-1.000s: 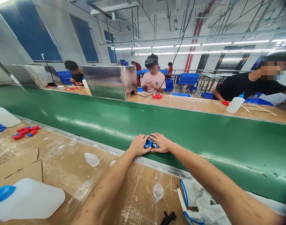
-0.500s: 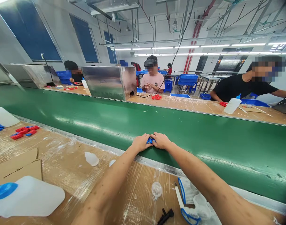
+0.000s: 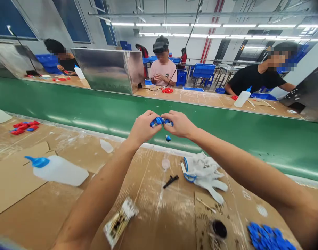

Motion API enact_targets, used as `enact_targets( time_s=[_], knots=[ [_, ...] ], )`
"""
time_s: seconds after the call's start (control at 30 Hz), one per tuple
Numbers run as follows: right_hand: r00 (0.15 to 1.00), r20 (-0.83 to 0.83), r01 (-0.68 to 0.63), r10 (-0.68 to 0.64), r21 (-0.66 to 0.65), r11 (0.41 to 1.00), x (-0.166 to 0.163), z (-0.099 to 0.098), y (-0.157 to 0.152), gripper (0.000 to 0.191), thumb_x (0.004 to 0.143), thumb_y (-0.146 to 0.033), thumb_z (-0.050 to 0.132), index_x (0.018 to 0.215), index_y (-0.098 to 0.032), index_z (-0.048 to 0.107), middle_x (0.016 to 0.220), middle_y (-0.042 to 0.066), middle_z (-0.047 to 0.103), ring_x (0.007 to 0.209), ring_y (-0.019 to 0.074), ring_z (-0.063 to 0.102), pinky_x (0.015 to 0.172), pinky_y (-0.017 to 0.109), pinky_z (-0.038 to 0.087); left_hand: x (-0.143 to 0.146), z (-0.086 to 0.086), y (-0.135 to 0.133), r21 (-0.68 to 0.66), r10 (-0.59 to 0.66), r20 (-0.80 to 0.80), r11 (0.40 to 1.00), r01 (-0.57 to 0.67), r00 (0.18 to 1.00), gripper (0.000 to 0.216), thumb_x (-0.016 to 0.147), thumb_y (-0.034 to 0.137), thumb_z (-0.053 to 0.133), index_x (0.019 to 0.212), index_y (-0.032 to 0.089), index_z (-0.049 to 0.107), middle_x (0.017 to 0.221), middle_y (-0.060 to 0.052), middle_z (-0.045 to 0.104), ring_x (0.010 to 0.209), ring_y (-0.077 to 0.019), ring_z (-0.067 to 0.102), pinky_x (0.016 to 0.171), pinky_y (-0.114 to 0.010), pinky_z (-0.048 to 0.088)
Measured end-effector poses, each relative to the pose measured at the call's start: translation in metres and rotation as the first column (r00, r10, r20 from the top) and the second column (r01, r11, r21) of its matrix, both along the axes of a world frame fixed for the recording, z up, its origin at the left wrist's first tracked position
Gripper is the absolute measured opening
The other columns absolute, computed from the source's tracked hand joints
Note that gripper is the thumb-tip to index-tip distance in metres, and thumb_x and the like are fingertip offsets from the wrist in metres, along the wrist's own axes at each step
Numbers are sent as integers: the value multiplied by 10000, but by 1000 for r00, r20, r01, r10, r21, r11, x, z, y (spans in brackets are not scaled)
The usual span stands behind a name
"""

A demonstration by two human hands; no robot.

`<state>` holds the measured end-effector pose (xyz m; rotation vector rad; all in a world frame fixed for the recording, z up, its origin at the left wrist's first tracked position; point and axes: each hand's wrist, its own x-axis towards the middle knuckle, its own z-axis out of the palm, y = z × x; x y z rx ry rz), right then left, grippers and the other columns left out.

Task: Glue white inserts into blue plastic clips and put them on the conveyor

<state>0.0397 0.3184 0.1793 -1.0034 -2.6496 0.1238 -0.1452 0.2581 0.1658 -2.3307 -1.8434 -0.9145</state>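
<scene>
Left hand (image 3: 145, 125), right hand (image 3: 180, 124) gripping blue parts (image 3: 156, 121) over green belt (image 3: 109, 108). Probably gathering; next needs firm grip, loose blue piece (image 3: 168, 138) below.

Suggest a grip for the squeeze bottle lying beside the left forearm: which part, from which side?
The squeeze bottle looks best gripped at mid-body, across its width, from above: it lies on its side, leaving the long white body exposed. I'd avoid the blue nozzle, which tapers to a thin tip, and the base, close to the left forearm.
</scene>
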Motion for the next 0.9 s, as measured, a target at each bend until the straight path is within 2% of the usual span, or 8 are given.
enact_targets(
  time_s=[0.13, 0.27, 0.37, 0.53, 0.63, 0.7, 0.8, 0.9],
  knots=[
    [999, -2, -46, 46, -95, 994, 35, -11, -125, 315, 952, -278, 571, 1231, -191, 686, 982, 49, 642, 931, 213, 590, 862, 323, 439, 27, -8, -128, 15, -127, 86, 992, 126, 988, 140, 897, 225, 636, 1004, 227, 726, 1053, -35, 691, 936, -208, 683, 853, -334, 551],
    [995, 94, -19, 41, -228, 973, 49, -84, -220, 248, 942, -226, 593, 1156, -214, 716, 990, 58, 683, 873, 205, 632, 769, 298, 468, 48, -92, -224, -288, -29, 108, 956, 59, 994, 238, 930, 197, 634, 1153, 251, 697, 1153, -65, 705, 970, -227, 720, 854, -341, 577],
    [986, 165, 11, 32, -253, 967, 42, -131, -242, 282, 928, -184, 604, 1184, -177, 722, 1095, 130, 701, 974, 263, 668, 816, 342, 529, 58, -143, -250, -340, 35, 36, 940, -21, 999, 233, 948, 186, 622, 1170, 198, 689, 1166, -110, 713, 1014, -278, 732, 854, -390, 596],
    [980, 155, -93, 124, -195, 976, 38, -158, -256, 566, 845, -159, 657, 1410, -177, 632, 1372, 217, 644, 1237, 380, 630, 1012, 509, 556, 66, -158, -267, -246, 122, -92, 959, -142, 988, 319, 936, 240, 674, 1248, 170, 671, 1279, -133, 714, 1168, -303, 681, 1013, -445, 562],
    [980, 74, -174, 182, -105, 979, 63, -172, -225, 699, 760, -253, 709, 1450, -301, 614, 1498, 184, 591, 1275, 436, 625, 946, 585, 593, 71, -181, -261, -145, 165, -156, 971, -188, 974, 400, 915, 462, 715, 1250, 246, 677, 1255, -81, 740, 1124, -283, 694, 987, -448, 569],
    [978, -57, -201, 198, -52, 978, 80, -172, -164, 676, 768, -366, 710, 1438, -366, 623, 1521, 143, 588, 1223, 412, 671, 915, 547, 600, 73, -210, -245, 55, 186, -200, 982, -179, 962, 435, 859, 563, 729, 1156, 246, 702, 1201, -94, 758, 1067, -305, 711, 943, -476, 573],
    [969, -247, -47, 23, -92, 995, 81, -142, -36, 443, 888, -524, 594, 1226, -298, 772, 1183, 215, 758, 850, 302, 768, 733, 442, 580, 78, -250, -215, 305, 330, -259, 920, -247, 908, 315, 799, 522, 783, 962, 259, 727, 968, -74, 795, 879, -290, 735, 808, -455, 584],
    [903, -422, 92, -79, 11, 996, 56, -113, 69, 448, 776, -612, 614, 805, -216, 819, 777, 231, 740, 587, 277, 710, 596, 443, 501, 77, -255, -197, 238, 459, -158, 877, -417, 874, 265, 776, 484, 827, 827, 233, 760, 726, -83, 771, 669, -273, 702, 592, -394, 542]
  ],
)
